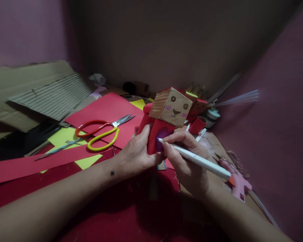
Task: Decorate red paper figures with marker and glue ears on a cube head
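Note:
My left hand (141, 148) is wrapped round the red body of a cardboard animal figure (178, 107). Its box-shaped head has round eyes, a nose, pink cheeks and brown stripes on one side. Between the thumb and fingers of my right hand (185, 158) is a white marker pen (199, 160). The marker's tip touches a purple patch (164, 136) on the figure's red front. Part of the body is hidden behind both hands.
Left lie scissors (113, 124) with red and yellow handles, red paper (108, 104), yellow paper (63, 136), a pencil (63, 147) and corrugated cardboard (53, 95). Right are a pink glue gun (236, 181), a red tube (198, 125), a lidded jar (212, 116) and clear sticks (239, 98) by the wall.

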Action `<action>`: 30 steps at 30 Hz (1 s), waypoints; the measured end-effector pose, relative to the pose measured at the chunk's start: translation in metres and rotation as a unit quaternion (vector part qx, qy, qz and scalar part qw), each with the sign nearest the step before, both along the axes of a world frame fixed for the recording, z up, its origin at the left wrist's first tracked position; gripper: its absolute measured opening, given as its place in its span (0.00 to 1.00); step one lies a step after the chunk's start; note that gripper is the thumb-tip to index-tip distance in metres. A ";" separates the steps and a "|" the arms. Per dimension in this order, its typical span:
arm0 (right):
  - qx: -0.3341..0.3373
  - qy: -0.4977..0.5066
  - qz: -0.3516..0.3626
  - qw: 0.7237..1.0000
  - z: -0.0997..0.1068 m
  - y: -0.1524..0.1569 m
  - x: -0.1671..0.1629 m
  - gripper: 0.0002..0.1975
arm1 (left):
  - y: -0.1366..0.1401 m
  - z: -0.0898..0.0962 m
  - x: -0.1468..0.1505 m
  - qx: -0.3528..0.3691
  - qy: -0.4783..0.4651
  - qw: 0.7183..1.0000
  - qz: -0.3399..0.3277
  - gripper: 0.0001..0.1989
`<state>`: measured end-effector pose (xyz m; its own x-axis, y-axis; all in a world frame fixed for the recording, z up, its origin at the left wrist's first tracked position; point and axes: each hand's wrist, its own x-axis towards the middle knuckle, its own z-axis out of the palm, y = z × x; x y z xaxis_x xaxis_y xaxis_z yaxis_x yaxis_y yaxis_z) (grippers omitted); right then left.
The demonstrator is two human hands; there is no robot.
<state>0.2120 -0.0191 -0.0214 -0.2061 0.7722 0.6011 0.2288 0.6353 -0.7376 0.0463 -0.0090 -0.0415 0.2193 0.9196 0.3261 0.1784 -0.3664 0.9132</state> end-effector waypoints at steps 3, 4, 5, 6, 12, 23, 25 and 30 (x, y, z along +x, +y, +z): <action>-0.004 -0.003 0.002 1.000 0.001 -0.001 0.000 0.02 | 0.000 0.000 -0.001 -0.003 0.016 1.000 0.007 0.28; -0.006 -0.002 0.004 1.000 0.002 -0.001 -0.001 0.02 | 0.000 0.000 -0.001 -0.003 0.019 1.000 0.009 0.27; -0.008 0.000 0.008 1.000 0.002 -0.002 -0.001 0.02 | 0.000 0.001 -0.001 -0.004 0.020 1.000 0.010 0.27; -0.012 0.001 0.012 1.000 0.003 -0.002 -0.001 0.02 | 0.000 0.001 -0.001 -0.005 0.022 1.000 0.012 0.27; -0.022 0.024 0.031 0.999 0.005 -0.001 -0.001 0.03 | 0.000 0.002 -0.001 -0.005 0.024 1.000 0.014 0.27; -0.055 0.119 0.066 0.989 -0.005 0.004 0.003 0.03 | -0.001 0.006 -0.002 -0.022 0.021 0.999 0.016 0.26; -0.039 0.125 0.062 0.989 -0.003 0.006 0.003 0.03 | -0.002 0.008 -0.001 -0.034 0.020 0.999 0.018 0.25; -0.008 0.114 0.005 0.993 -0.001 0.008 0.005 0.02 | -0.004 0.018 -0.002 -0.043 -0.019 0.999 -0.009 0.26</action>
<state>0.2174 -0.0107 -0.0227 -0.0738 0.7808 0.6204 0.0471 0.6241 -0.7799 0.0447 -0.0126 -0.0238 0.2252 0.9404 0.2549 0.1375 -0.2896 0.9472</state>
